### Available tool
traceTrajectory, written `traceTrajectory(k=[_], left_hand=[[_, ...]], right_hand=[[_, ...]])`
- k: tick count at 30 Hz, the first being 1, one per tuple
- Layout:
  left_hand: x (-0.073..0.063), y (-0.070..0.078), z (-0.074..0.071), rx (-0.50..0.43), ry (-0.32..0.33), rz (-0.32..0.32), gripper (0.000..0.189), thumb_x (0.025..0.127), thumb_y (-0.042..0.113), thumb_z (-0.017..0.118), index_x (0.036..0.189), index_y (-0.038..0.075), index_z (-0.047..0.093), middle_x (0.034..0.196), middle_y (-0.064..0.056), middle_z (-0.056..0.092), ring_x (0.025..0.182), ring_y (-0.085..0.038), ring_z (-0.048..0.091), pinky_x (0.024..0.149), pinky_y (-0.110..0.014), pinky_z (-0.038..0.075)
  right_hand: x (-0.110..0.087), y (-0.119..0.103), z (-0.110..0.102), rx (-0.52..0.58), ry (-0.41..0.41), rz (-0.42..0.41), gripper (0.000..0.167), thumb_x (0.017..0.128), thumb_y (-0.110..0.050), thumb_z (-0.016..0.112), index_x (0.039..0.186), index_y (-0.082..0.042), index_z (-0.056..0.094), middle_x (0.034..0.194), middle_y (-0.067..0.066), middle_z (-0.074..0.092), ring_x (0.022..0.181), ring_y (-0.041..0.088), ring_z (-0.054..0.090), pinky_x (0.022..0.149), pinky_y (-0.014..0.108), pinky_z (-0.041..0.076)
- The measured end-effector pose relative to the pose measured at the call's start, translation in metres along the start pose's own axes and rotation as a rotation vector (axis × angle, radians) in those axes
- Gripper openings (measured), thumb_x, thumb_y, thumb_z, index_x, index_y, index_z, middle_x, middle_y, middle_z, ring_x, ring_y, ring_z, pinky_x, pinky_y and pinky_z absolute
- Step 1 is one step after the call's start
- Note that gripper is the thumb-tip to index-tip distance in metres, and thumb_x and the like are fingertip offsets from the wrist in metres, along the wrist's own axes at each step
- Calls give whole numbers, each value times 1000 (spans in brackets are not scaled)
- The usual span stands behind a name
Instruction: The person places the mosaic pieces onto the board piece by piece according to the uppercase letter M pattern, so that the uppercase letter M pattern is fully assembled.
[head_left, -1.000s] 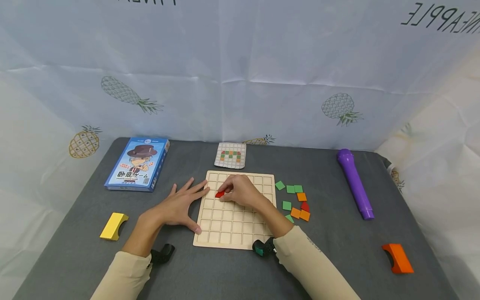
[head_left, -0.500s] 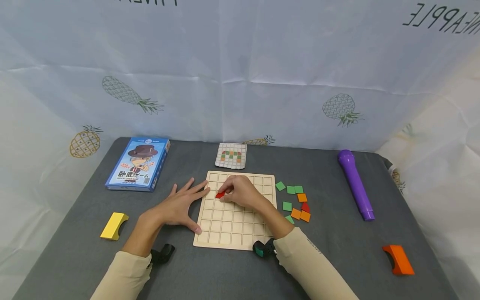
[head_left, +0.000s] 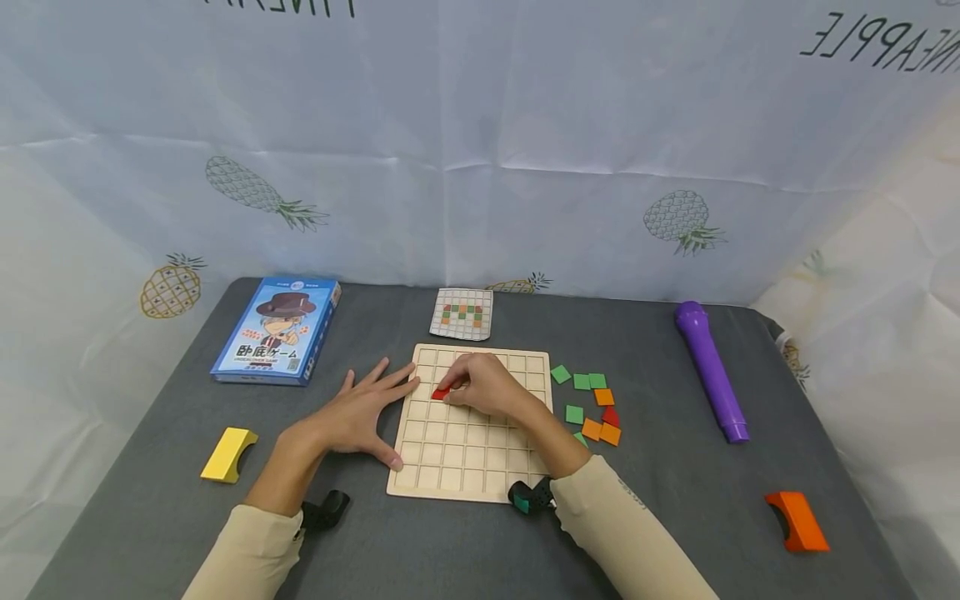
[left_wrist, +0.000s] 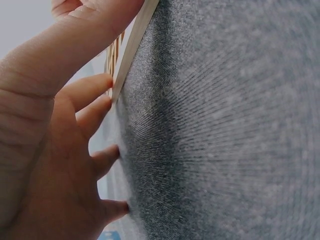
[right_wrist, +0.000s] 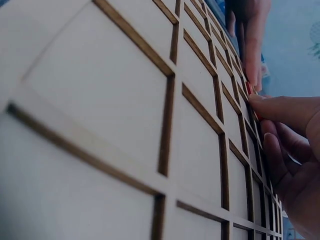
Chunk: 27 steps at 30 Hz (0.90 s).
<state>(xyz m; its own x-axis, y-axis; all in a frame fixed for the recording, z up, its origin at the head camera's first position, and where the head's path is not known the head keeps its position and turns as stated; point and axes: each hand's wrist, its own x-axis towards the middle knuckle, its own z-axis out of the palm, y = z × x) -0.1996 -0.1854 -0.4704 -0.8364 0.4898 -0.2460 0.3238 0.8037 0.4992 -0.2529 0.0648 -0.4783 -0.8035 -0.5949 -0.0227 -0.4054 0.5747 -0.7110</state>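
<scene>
A wooden grid board (head_left: 450,454) lies in the middle of the dark table. My right hand (head_left: 483,383) is over its upper half and pinches a red tile (head_left: 440,394) at a cell near the left side. In the right wrist view, thumb and fingers hold that red tile (right_wrist: 248,88) low against the grid. My left hand (head_left: 363,414) spreads its fingers, with thumb and fingertips at the board's left edge. The left wrist view shows the left thumb (left_wrist: 75,45) on the board's rim and other fingertips down at the cloth.
Right of the board lie green tiles (head_left: 574,414), orange tiles (head_left: 591,429) and another red tile (head_left: 611,416). A pattern card (head_left: 461,314) sits behind it. Around them are a blue game box (head_left: 276,331), a yellow block (head_left: 228,454), a purple microphone-shaped object (head_left: 711,371) and an orange block (head_left: 797,521).
The red tile has turned slightly and sits a touch lower under my right fingertips. My left hand stays in place at the board's edge.
</scene>
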Motion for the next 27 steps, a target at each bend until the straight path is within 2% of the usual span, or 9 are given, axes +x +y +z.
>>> traceTrajectory(k=[11,16,21,27], left_hand=[[0,1,1,-6,-5,-4,126,58,61,93,161,21,33,174,-4,18,160,-46,2,115,-84,-1],[1,1,1,-2,-6,0,126,58,61,93,161,20,33,174,-4,18,160,-46,3,114,-85,-1],[1,1,1,-2,-11,-3,126,58,61,93,161,21,33,174,-4,18,160,-46,2,114,-85,-1],[0,2,0,-1,-14,-4,125,59,62,92,161,20,34,174,-5,17,160,-46,2,114,-85,-2]], right_hand=[[-1,2,0,1,-6,19,9,88,-13,80,98,-13,82,102,2,75,86,7,63,75,20,53],[-3,4,-4,54,-13,15,14,88,-14,81,102,-12,81,105,2,74,88,8,64,77,20,54],[-9,6,-14,108,-17,-21,25,89,-15,80,113,-10,77,111,5,73,98,14,68,83,21,57],[-19,4,-32,83,-15,-46,36,89,-19,80,123,-10,73,119,8,72,105,23,66,83,23,57]])
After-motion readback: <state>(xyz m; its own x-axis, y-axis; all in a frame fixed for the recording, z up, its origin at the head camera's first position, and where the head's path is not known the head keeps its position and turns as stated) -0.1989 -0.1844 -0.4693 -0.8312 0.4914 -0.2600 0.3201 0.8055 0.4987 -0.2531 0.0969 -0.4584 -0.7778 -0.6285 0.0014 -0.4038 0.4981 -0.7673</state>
